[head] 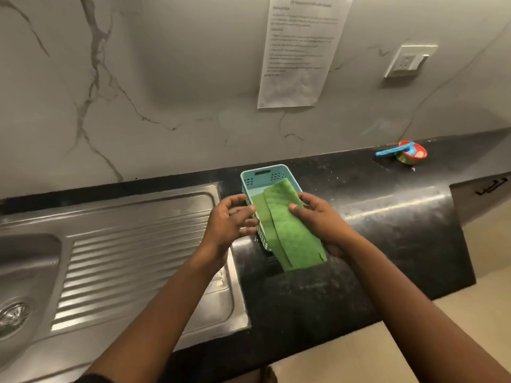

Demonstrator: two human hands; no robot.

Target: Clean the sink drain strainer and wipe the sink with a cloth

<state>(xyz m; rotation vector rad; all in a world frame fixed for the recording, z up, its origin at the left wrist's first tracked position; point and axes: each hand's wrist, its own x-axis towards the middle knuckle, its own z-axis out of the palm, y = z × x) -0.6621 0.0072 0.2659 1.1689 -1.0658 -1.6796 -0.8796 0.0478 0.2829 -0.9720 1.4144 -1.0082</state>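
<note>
right hand pinching the green cloth draped over a blue basket, left hand fingers spread against the basket's side, black counter, sink and strainer way off left

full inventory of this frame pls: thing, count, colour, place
cloth: 1, green, folded, lying in and hanging over the basket's near end
basket: 1, light blue, perforated, on the countertop just right of the sink
sink: 1, steel, ribbed drainboard at centre-left, basin at far left
drain strainer: 1, metal, in the basin, left edge of the picture
countertop: 1, black, right of the sink
small bowl: 1, red and green, back right of the countertop
blue utensil: 1, resting across the bowl
printed sheet: 1, white, on the marble wall
wall socket: 1, white, right of the sheet
left hand: fingers spread, beside the basket's left wall
right hand: holding the cloth
</note>
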